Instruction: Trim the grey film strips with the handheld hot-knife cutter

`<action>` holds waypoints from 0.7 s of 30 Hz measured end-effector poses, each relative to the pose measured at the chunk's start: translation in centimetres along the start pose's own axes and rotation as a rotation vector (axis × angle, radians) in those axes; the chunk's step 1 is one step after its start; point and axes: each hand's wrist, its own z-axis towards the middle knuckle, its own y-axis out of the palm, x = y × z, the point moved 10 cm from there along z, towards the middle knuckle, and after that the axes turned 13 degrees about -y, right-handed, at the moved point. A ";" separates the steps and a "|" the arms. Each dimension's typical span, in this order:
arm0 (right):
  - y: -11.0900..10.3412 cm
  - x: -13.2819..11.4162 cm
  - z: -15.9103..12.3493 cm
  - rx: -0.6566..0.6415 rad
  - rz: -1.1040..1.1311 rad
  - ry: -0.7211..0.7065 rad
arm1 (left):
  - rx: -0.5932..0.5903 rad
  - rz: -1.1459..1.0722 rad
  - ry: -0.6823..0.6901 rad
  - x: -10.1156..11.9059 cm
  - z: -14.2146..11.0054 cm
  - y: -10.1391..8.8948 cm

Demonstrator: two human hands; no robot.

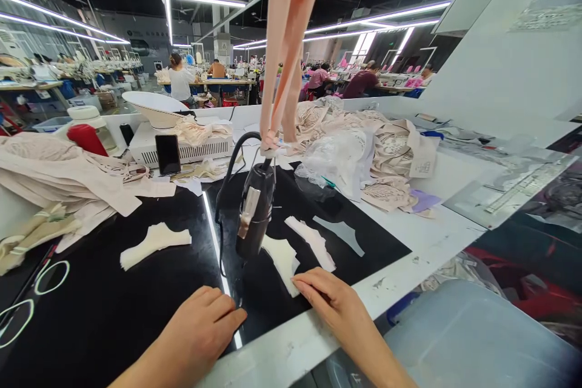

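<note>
At the front edge of the black work surface [150, 309], my right hand [336, 303] pinches the lower end of a cream cut fabric piece [282, 257] between thumb and fingers. My left hand [204, 321] rests on the black surface with its fingers curled under; anything inside them is hidden. Between and beyond my hands hangs a black corded lamp-like device [257, 212], tied up by peach fabric strips [286, 42]. A pale pink cut piece [313, 242] and a blue-grey one [341, 233] lie to the right. Another cream piece [155, 245] lies to the left.
Piles of beige fabric [59, 163] and lace parts [391, 145] flank the surface, with a clear plastic bag [336, 157]. A phone [168, 154] leans against a white box [200, 148]. A ruler [522, 191] lies right. Several people sit at sewing tables behind.
</note>
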 end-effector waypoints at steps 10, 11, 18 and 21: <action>-0.9 0.4 0.8 0.048 0.064 0.019 | -0.014 -0.086 -0.060 -0.5 -0.1 0.0; -1.1 0.6 0.9 0.063 0.073 0.028 | -0.013 -0.090 -0.061 -0.6 -0.1 0.0; -1.5 1.8 0.9 0.105 0.169 0.113 | -0.040 -0.066 -0.070 -0.5 0.2 0.3; -1.1 2.0 0.8 0.099 0.204 0.125 | -0.084 -0.042 -0.083 0.5 1.1 0.8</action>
